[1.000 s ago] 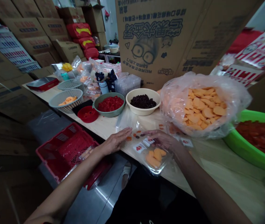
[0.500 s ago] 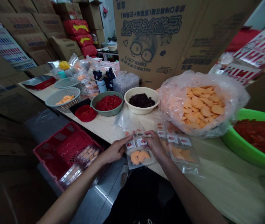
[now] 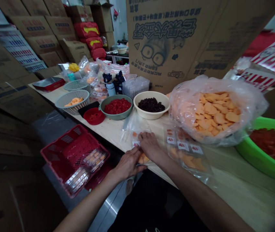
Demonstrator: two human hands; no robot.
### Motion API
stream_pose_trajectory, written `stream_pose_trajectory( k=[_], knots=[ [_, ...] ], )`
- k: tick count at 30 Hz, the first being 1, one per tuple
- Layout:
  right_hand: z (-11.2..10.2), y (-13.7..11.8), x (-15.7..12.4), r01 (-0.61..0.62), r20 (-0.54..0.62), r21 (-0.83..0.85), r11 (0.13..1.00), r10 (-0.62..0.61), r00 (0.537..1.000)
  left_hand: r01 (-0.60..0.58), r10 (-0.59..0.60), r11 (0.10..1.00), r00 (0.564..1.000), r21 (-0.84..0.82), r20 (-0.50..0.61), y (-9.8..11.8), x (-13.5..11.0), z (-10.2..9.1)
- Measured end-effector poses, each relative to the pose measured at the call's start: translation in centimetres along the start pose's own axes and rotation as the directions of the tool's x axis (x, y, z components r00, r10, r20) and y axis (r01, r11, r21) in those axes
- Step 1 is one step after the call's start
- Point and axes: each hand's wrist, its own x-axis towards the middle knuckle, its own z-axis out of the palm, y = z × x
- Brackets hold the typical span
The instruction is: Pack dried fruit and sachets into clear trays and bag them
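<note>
Sitting low at the near left, below the edge of the surface [image 3: 106, 129], a red crate [image 3: 67, 151] has a few filled clear packs [image 3: 87, 168] lying in it. Farther back on the surface stand two grey baskets [image 3: 67, 100], the nearer one with orange pieces in it, then a red dish [image 3: 94, 116], a green bowl [image 3: 117, 107] of red pieces and a cream bowl [image 3: 151, 105] of dark pieces. Both hands meet at the near edge of the surface, just in front of these bowls, on a small clear pack [image 3: 142, 158] of orange slices. The left hand [image 3: 127, 164] comes up from below the edge with its fingers curled on the pack's near-left side. The right hand [image 3: 149, 146] lies palm down across the top of the pack, fingers loosely spread, hiding most of it. A loose clear bag [image 3: 132, 126] lies just beyond the hands. Right of them, more filled packs with red and white labels [image 3: 186, 151] lie flat. Behind those sits a large clear bag of orange slices [image 3: 216, 111], in front of a tall cardboard box [image 3: 176, 42]. At the far right stands a green tub [image 3: 258, 154] of red pieces.
</note>
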Motion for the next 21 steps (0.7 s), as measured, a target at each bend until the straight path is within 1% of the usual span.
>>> stream_pose_trajectory(
  k=[3,4,6,7,9,11,13,16,19,21],
  knots=[
    [-0.1,-0.4,2.3,-0.02,-0.015,-0.017,1.0,0.02,1.0,0.008,-0.009,1.0,0.999,-0.028,-0.037,-0.2,-0.1,0.0],
    [0.0,-0.5,2.7,-0.025,-0.036,-0.017,1.0,0.025,0.999,0.004,-0.007,0.999,0.997,-0.046,-0.073,-0.3,-0.1,0.2],
    [0.1,-0.6,2.7,0.011,-0.078,-0.018,1.0,-0.013,0.997,0.004,-0.021,0.996,0.979,-0.085,-0.202,-0.7,-0.2,0.7],
    [0.3,-0.7,2.5,0.049,-0.088,-0.016,0.999,-0.051,0.995,0.012,-0.04,0.995,0.958,-0.1,-0.284,-0.9,-0.2,1.1],
    [0.7,-0.7,1.5,0.121,-0.077,-0.004,0.993,-0.121,0.99,0.027,-0.075,0.993,0.898,-0.117,-0.433,-1.5,-0.2,2.0],
    [1.1,-0.7,0.3,0.157,-0.043,0.019,0.987,-0.156,0.987,0.026,-0.085,0.992,0.852,-0.12,-0.516,-2.0,-0.2,2.8],
    [1.4,-0.8,-1.2,0.194,-0.035,0.041,0.98,-0.192,0.981,0.015,-0.073,0.994,0.836,-0.111,-0.543,-2.2,-0.1,3.2],
    [1.5,-1.6,-3.9,0.269,-0.054,0.048,0.962,-0.267,0.962,0.009,-0.039,0.998,0.841,-0.059,-0.539,-1.9,-0.2,3.2],
    [1.3,-2.8,-6.9,0.292,-0.072,0.042,0.955,-0.289,0.955,0.007,-0.002,1.0,0.856,0.008,-0.517,-0.7,-0.8,3.1],
    [1.1,-3.5,-8.8,0.292,-0.082,0.067,0.954,-0.286,0.955,0.008,0.011,0.999,0.858,0.036,-0.513,0.3,-1.5,3.5]
  ],
)
